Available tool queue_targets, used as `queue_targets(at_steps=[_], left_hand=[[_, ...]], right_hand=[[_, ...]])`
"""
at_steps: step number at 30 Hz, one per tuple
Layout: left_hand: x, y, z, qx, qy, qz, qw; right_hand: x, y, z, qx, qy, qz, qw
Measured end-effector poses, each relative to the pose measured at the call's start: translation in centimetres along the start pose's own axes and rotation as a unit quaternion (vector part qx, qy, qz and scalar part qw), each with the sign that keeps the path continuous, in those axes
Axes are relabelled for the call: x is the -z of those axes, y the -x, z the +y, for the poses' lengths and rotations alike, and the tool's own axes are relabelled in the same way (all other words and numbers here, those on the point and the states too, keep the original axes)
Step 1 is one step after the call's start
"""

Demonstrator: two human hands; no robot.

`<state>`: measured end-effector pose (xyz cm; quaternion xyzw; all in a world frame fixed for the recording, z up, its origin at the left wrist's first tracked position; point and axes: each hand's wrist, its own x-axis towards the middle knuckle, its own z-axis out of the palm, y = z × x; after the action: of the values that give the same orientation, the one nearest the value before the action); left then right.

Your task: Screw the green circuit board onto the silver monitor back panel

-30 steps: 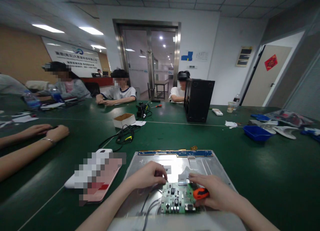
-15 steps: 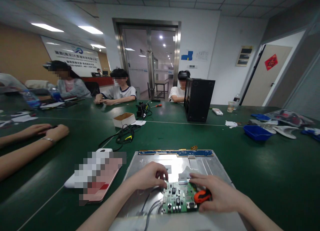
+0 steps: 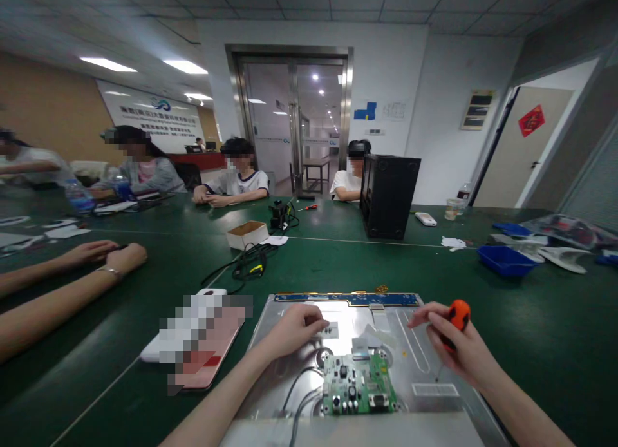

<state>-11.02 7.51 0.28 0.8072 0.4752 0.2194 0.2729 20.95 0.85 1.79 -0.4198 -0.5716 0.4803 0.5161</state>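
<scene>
A green circuit board (image 3: pixel 360 382) lies on the silver back of a display panel (image 3: pixel 284 395), with grey cables running off its left side. Up and left of the board, my left hand (image 3: pixel 297 331) is closed, fingertips together over a pale label on the panel. A few tiny dark pieces sit at those fingertips; whatever the fingers pinch is too small to make out. Over the panel's right side, my right hand (image 3: pixel 454 344) grips a screwdriver (image 3: pixel 459 314) with an orange and black handle, its thin shaft pointing down. A blue circuit strip (image 3: pixel 347 299) runs along the far edge.
Two phones, one white (image 3: pixel 186 331) and one pink (image 3: pixel 217 350), lie left of the panel. Beyond are black cables (image 3: pixel 248 263), a small open box (image 3: pixel 247 234), a black computer case (image 3: pixel 391 196) and a blue tray (image 3: pixel 506 260). A co-worker's hands (image 3: pixel 113 257) rest at left.
My right hand has lifted off the circuit board and moved right and up with the screwdriver. My left hand has left the board's corner for the pale label. The view has shifted slightly.
</scene>
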Motion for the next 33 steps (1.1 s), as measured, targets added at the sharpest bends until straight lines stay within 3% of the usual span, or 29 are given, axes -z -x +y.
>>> queue_targets(at_steps=[3,6,9,14,27,33], left_hand=[[-0.3,-0.4,-0.9,0.015,-0.025,0.076,0.997],[-0.6,-0.5,-1.4,0.008,-0.047,0.107,0.993],[-1.0,-0.3,-1.5,-0.009,-0.073,0.110,0.991],[-1.5,-0.2,-1.3,-0.061,-0.178,0.083,0.979],[-2.3,-2.9,-0.7,-0.072,-0.228,0.060,0.969],[-2.7,-2.9,-0.7,-0.083,-0.211,0.064,0.972]], right_hand=[[-0.2,-0.5,-0.1,-0.024,-0.134,-0.024,0.990],[-0.9,-0.9,0.9,-0.085,-0.174,-0.090,0.977],[-1.6,-1.1,3.1,-0.130,-0.154,-0.116,0.973],[-1.8,-1.6,5.7,-0.118,-0.129,-0.095,0.980],[-0.7,-3.7,4.5,-0.132,-0.074,-0.082,0.985],[-3.6,-7.4,2.9,-0.101,-0.086,-0.070,0.989]])
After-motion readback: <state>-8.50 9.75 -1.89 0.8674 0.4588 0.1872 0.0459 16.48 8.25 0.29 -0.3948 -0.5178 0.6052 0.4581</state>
